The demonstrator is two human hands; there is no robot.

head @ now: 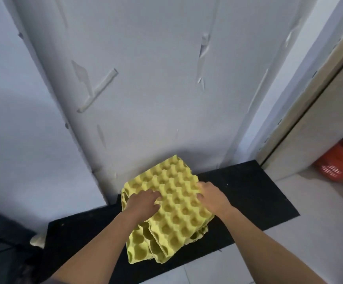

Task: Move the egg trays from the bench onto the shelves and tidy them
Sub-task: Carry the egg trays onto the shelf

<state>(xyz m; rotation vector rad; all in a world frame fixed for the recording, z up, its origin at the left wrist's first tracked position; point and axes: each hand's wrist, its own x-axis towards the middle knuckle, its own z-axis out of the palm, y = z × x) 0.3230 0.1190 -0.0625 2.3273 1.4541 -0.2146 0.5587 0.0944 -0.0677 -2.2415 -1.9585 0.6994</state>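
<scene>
A loose, skewed stack of yellow egg trays [172, 218] lies on a black bench [248, 193] against a pale wall. The top tray sits turned relative to the ones beneath, whose corners stick out at the front. My left hand [144, 203] lies on the top tray's left part with fingers curled into its cups. My right hand [211, 196] grips the top tray's right edge, fingers bent over it. No shelves are in view.
A pale grey wall panel [146, 89] with peeling strips rises directly behind the bench. At the right stands a beige door frame [314, 103], with a red-orange basket [338, 162] on the floor beyond it. Light floor tiles [289, 253] lie in front of the bench.
</scene>
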